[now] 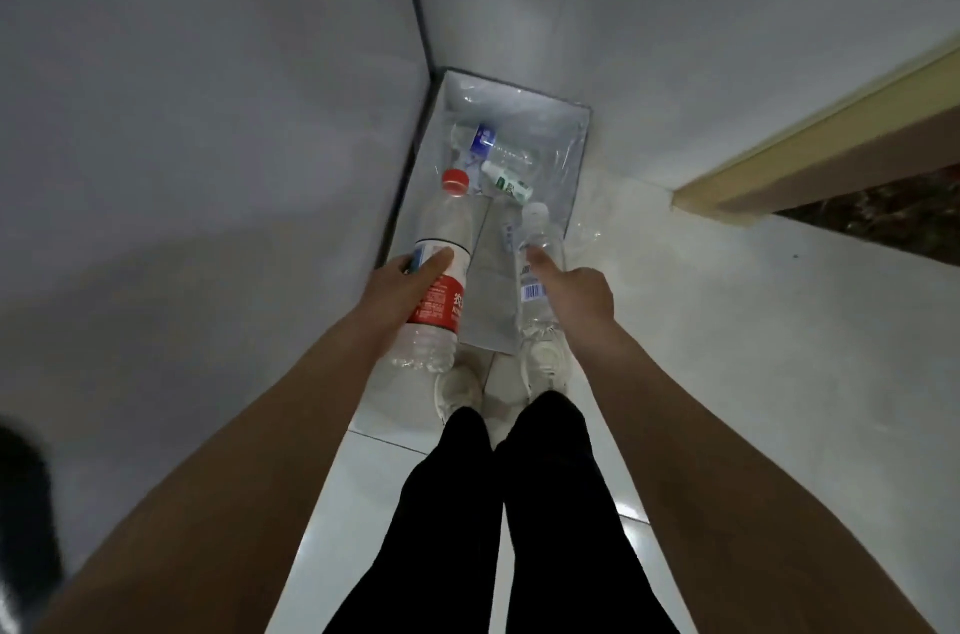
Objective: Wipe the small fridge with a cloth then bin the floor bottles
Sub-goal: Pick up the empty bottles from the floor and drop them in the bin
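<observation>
— White tiled floor, tight corner. How far along were they?

— Binning stage, by my reading. Red-capped bottle was in the left hand, thumb laid across the label, fingers wrapped round the far side, mostly hidden. Clear bottle was in the right hand, thumb pressed up along it, fingers curled behind, out of sight. Both bottles were held over the near end of the bin, caps pointing away from the person, neither let go.

— Anything in the bin?

— Yes. Blue-labelled bottle and small green-labelled bottle lay on the clear liner, plus more clear plastic I couldn't sort out.

— Wiping done?

— Couldn't tell. No cloth in view, and no fridge I could identify for certain. No loose bottle showed on the visible floor, so these two were possibly the last. Judgement only.

— Room to move?

— Little. Grey panel ran hard along the bin's left side. White wall stood behind it and to the right. Wooden door frame jutted in well off to the right. White shoes stood just short of the bin's near wall. Bin mouth looked wide enough for both bottles. A straight drop seemed clear, though the red-capped bottle sat nearest the panel edge.
</observation>
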Demonstrator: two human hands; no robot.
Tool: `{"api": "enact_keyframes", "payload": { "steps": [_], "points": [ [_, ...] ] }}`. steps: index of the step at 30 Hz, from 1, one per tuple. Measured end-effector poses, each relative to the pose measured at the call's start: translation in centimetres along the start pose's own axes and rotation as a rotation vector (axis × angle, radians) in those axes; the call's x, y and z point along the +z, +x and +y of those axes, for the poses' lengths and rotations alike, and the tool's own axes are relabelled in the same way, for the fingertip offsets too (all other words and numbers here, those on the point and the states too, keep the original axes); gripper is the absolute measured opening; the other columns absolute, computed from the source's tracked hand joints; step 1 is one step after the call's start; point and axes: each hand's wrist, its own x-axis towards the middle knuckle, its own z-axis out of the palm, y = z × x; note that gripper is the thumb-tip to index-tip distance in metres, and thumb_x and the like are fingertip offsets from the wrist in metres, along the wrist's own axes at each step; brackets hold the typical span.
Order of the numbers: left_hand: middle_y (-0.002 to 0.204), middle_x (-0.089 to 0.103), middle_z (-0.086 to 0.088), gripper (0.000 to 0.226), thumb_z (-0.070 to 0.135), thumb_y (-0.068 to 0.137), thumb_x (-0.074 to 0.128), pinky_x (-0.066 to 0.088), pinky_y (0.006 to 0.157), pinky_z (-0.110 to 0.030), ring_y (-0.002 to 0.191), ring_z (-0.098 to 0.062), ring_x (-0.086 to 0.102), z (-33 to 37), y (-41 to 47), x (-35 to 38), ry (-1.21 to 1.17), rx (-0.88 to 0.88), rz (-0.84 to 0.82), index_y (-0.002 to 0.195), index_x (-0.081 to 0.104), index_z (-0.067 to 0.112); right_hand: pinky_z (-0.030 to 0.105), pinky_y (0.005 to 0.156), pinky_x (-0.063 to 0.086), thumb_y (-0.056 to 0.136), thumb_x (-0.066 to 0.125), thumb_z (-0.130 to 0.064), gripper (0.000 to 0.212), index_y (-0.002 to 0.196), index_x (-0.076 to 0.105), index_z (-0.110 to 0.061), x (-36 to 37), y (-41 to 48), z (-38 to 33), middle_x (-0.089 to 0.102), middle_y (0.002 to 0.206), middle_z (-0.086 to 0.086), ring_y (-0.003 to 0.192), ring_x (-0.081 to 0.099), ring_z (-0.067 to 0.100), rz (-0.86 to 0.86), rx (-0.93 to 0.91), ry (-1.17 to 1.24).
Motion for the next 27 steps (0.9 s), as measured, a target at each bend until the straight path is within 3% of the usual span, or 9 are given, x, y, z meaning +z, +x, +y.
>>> {"api": "enact_keyframes", "payload": {
  "steps": [2, 4, 8, 12, 15, 18, 22, 27],
  "points": [
    [0.084, 0.067, -0.003, 0.021, 0.045, 0.082, 0.064, 0.054, 0.072, -0.033, 0.074, -0.021, 0.067, -1.4, 4.0, 0.8, 0.022, -0.018, 0.036, 0.084, 0.057, 0.026, 0.029, 0.065, 0.038, 0.075, 0.055, -0.070, 0.065, 0.083, 0.060, -0.007, 1.8, 4.1, 0.6, 0.059, 0.078, 0.007, 0.079, 0.060, 0.027, 0.001, 0.003, -0.053],
    [0.086, 0.066, -0.003, 0.028, 0.048, 0.081, 0.063, 0.054, 0.072, -0.033, 0.074, -0.020, 0.067, -3.2, 8.1, 1.7, 0.030, -0.044, 0.058, 0.092, 0.057, 0.023, 0.030, 0.067, 0.040, 0.077, 0.055, -0.068, 0.061, 0.083, 0.058, -0.007, 3.7, 8.0, 1.4, 0.059, 0.079, 0.008, 0.080, 0.060, 0.027, -0.012, 0.004, -0.098],
    [0.102, 0.068, -0.010, 0.049, 0.058, 0.079, 0.059, 0.053, 0.086, -0.046, 0.088, -0.028, 0.067, -7.0, 16.3, 3.9, 0.028, -0.118, 0.101, 0.106, 0.059, 0.017, 0.029, 0.064, 0.039, 0.079, 0.054, -0.065, 0.057, 0.078, 0.057, -0.008, 8.0, 15.2, 2.9, 0.057, 0.072, 0.005, 0.072, 0.059, 0.024, -0.025, -0.057, -0.212],
    [0.100, 0.067, -0.011, 0.052, 0.055, 0.080, 0.061, 0.054, 0.085, -0.042, 0.086, -0.028, 0.067, -11.3, 23.6, 6.4, -0.057, -0.178, 0.149, 0.107, 0.059, 0.012, 0.029, 0.057, 0.043, 0.084, 0.049, -0.063, 0.060, 0.076, 0.064, -0.005, 12.3, 21.2, 4.7, 0.056, 0.061, 0.002, 0.060, 0.058, 0.020, -0.052, -0.175, -0.293],
    [0.102, 0.066, -0.013, 0.061, 0.055, 0.080, 0.061, 0.054, 0.083, -0.039, 0.087, -0.027, 0.067, -14.6, 28.3, 7.8, -0.063, -0.228, 0.177, 0.113, 0.058, 0.005, 0.026, 0.050, 0.036, 0.086, 0.051, -0.059, 0.053, 0.071, 0.060, -0.009, 15.3, 25.7, 6.4, 0.056, 0.061, 0.002, 0.059, 0.057, 0.020, -0.117, -0.203, -0.378],
    [0.106, 0.065, -0.015, 0.064, 0.057, 0.078, 0.061, 0.053, 0.086, -0.039, 0.090, -0.028, 0.066, -17.6, 32.4, 8.7, -0.036, -0.265, 0.166, 0.113, 0.056, 0.003, 0.028, 0.062, 0.040, 0.083, 0.054, -0.060, 0.061, 0.099, 0.060, -0.001, 17.8, 30.2, 8.5, 0.062, 0.084, 0.009, 0.082, 0.064, 0.029, -0.161, -0.162, -0.420],
    [0.110, 0.064, -0.014, 0.066, 0.057, 0.078, 0.061, 0.053, 0.088, -0.042, 0.094, -0.028, 0.065, -20.6, 36.4, 9.3, -0.015, -0.289, 0.181, 0.117, 0.056, 0.004, 0.033, 0.081, 0.041, 0.089, 0.053, -0.051, 0.063, 0.122, 0.041, 0.001, 20.3, 34.3, 10.5, 0.057, 0.121, 0.016, 0.112, 0.055, 0.033, -0.165, -0.090, -0.486],
    [0.110, 0.064, -0.014, 0.079, 0.063, 0.061, 0.068, 0.055, 0.085, -0.045, 0.094, -0.028, 0.065, -23.7, 40.2, 9.8, -0.058, -0.291, 0.231, 0.115, 0.058, 0.006, 0.039, 0.092, 0.040, 0.093, 0.050, -0.042, 0.058, 0.131, 0.033, -0.002, 22.5, 37.3, 12.8, 0.048, 0.132, 0.018, 0.121, 0.045, 0.035, -0.182, 0.011, -0.521]
  ]
}}
